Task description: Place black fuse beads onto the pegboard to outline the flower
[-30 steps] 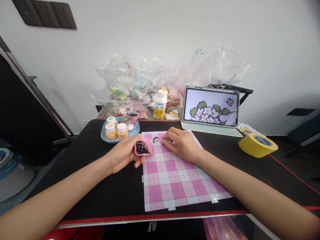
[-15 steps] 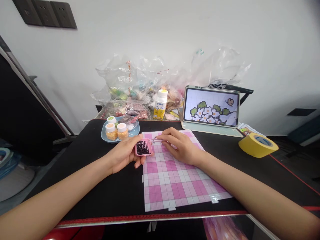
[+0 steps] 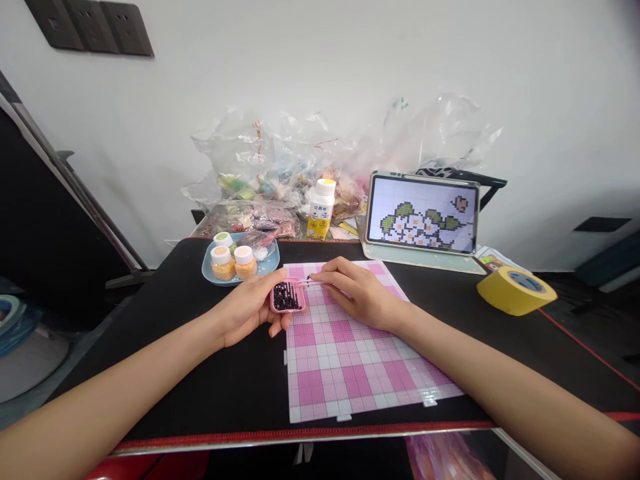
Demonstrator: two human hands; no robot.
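Observation:
My left hand [image 3: 253, 303] is closed around a small pink tray [image 3: 303, 301] of black beads [image 3: 286, 296], held over the left edge of a pink and white checked pegboard [image 3: 340, 373]. Between the thumb and fingers of my right hand [image 3: 357, 288] is a pair of tweezers [image 3: 311, 282], its tips reaching to the tray's upper right rim. Whether a bead is in the tips is too small to tell. A few black beads show on the board beside my right fingertips.
Behind the board a tablet [image 3: 423, 213] displays a pixel flower pattern. A blue plate [image 3: 207, 270] with jars of beads stands to the left. A white and yellow bottle [image 3: 321, 210] and plastic bags [image 3: 280, 160] are at the back. Yellow tape [image 3: 515, 290] lies to the right.
The tweezers' tips have shifted slightly left and down toward the tray. My right hand has dipped slightly, while my left hand and the tray look almost unmoved.

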